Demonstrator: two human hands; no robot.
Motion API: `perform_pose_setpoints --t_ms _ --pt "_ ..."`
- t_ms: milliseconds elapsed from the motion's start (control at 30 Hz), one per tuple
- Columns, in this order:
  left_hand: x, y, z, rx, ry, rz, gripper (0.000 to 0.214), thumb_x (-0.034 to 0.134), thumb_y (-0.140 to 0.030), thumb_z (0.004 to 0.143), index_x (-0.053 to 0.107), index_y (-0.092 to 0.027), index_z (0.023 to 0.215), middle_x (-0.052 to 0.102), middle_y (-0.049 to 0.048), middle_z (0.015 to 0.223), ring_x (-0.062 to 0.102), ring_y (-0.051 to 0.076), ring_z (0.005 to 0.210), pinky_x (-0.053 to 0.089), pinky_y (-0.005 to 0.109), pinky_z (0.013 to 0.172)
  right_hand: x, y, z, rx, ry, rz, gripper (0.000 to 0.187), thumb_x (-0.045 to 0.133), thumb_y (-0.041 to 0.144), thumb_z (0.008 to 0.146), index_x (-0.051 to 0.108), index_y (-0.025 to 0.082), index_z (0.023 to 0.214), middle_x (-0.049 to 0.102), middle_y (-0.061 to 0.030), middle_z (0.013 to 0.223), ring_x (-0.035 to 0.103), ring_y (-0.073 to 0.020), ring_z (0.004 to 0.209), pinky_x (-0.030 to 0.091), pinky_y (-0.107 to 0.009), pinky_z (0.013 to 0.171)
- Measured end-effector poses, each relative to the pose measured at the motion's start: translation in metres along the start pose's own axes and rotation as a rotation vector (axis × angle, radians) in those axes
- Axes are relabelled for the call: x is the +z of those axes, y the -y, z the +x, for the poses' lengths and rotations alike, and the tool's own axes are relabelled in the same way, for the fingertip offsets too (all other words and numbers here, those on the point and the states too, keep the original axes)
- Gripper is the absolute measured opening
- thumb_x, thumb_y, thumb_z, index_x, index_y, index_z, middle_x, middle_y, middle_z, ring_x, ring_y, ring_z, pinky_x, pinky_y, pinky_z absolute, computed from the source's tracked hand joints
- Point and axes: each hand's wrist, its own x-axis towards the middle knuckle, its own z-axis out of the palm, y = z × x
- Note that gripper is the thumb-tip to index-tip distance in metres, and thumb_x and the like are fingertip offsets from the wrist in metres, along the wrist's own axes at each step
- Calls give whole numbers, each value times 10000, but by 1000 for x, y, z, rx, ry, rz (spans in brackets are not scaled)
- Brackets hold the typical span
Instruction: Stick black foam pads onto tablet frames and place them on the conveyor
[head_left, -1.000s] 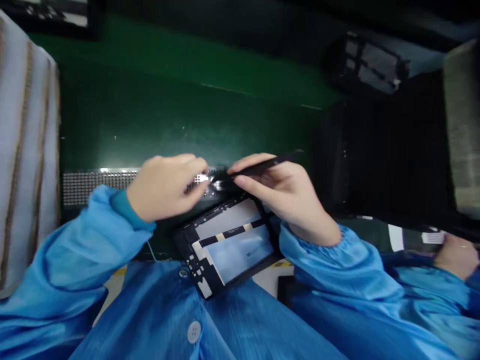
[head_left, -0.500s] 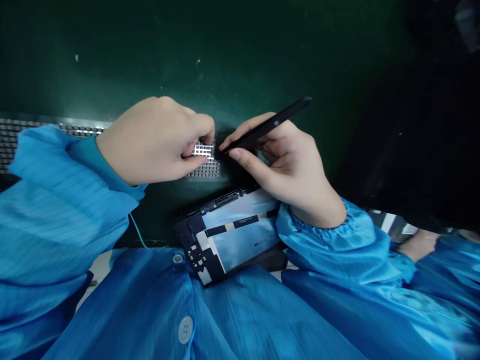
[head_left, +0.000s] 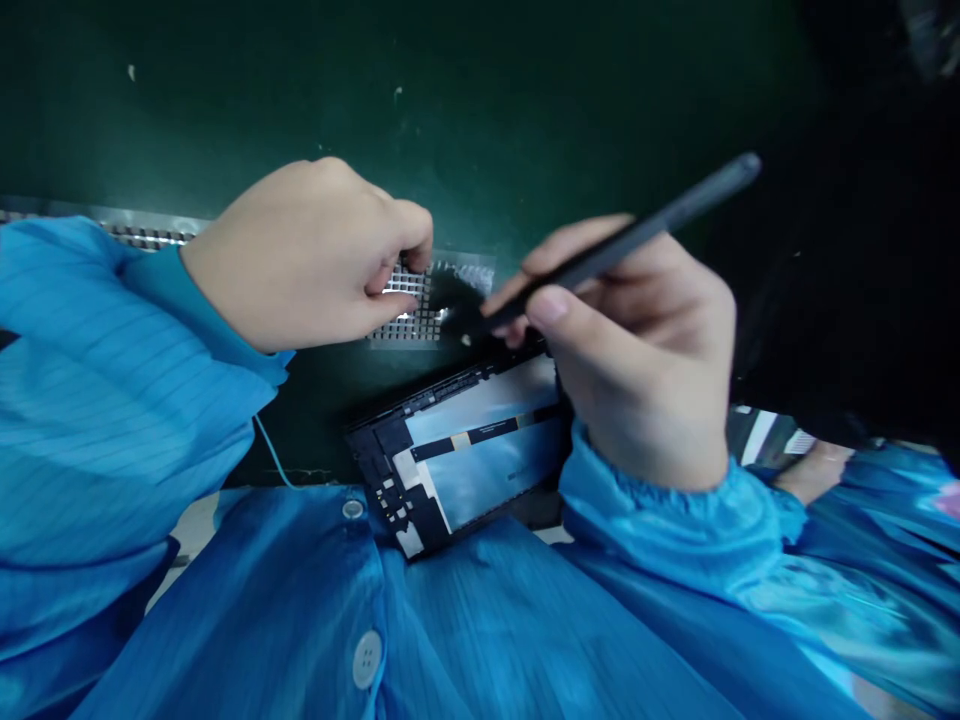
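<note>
My left hand (head_left: pixel 315 260) is closed at the fingertips over a clear sheet of small dark squares (head_left: pixel 420 325), with thumb and forefinger pressed on it. In my right hand (head_left: pixel 637 340) is a slim black pair of tweezers (head_left: pixel 645 235), gripped like a pen and slanting down to the left. A tiny pale piece (head_left: pixel 466 340) shows at its lower tip, just right of the sheet's squares. Below the hands, an opened phone-like device (head_left: pixel 480 460) lies tilted at the table's near edge. Its inner side, with a dark flat cable across it, faces up.
The dark green table (head_left: pixel 480 120) carries a few light specks. More of the sheet (head_left: pixel 150 230) runs left behind my left sleeve. A dark shape fills the right side. Another person's hand (head_left: pixel 817 470) and blue sleeve appear at lower right.
My right hand has moved right and slightly nearer, drawing the tweezers away from the sheet, with a pale piece now at the tip. My left hand has barely moved.
</note>
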Motion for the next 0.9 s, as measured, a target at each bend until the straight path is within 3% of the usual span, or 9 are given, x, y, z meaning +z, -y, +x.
perform_pose_setpoints --t_ms 133,200,333,533,633,767,900 --pt "-1 -3 -2 -31 35 -71 240 717 -308 976 797 -185 1166 675 -20 773 730 216 886 587 464 1059 40 -3 -63 -32 -261 30 166 761 234 1055 750 317 1198 829 -38 1076 846 -224 975 753 -422 885" --pt "-3 -4 -2 -62 51 -60 242 767 -328 975 801 -198 1175 667 -24 768 742 232 907 595 477 1073 58 -11 -80 -113 -317 6 213 730 179 1048 728 312 1216 822 -41 1057 847 -230 980 752 -437 869" --pt "-8 -7 -1 -67 74 -40 295 778 -334 987 793 -155 1221 642 -44 798 762 240 993 585 494 1109 70 -25 -81 -230 -313 -43 271 722 118 1023 706 294 1229 823 -45 1037 834 -228 969 728 -450 862" --pt "-6 -6 -3 -52 52 -63 288 780 -321 996 794 -141 1220 663 -28 816 740 231 1014 575 505 1123 63 -20 -82 -299 -226 -116 397 741 22 961 717 253 1282 812 -66 1072 827 -231 1002 706 -453 872" --pt "-5 -6 -3 -47 47 -48 278 777 -311 992 789 -161 1225 665 -39 816 726 197 976 574 457 1116 45 -9 -66 -280 -173 -211 386 771 67 983 724 284 1298 840 -65 1139 839 -243 1047 717 -456 901" --pt "-4 -5 -1 -46 43 -50 270 776 -295 977 791 -173 1217 665 -48 811 750 209 996 558 397 1115 14 -6 -10 -211 -38 -293 120 790 297 1052 743 314 1161 855 -48 1161 836 -260 1100 720 -474 1031" --pt "-3 -4 -1 -44 44 -33 264 758 -303 988 801 -156 1203 667 -36 784 729 197 902 568 408 1074 -2 -16 27 -142 134 -254 222 803 503 1033 744 302 1107 844 -53 1135 823 -280 1106 719 -486 1058"
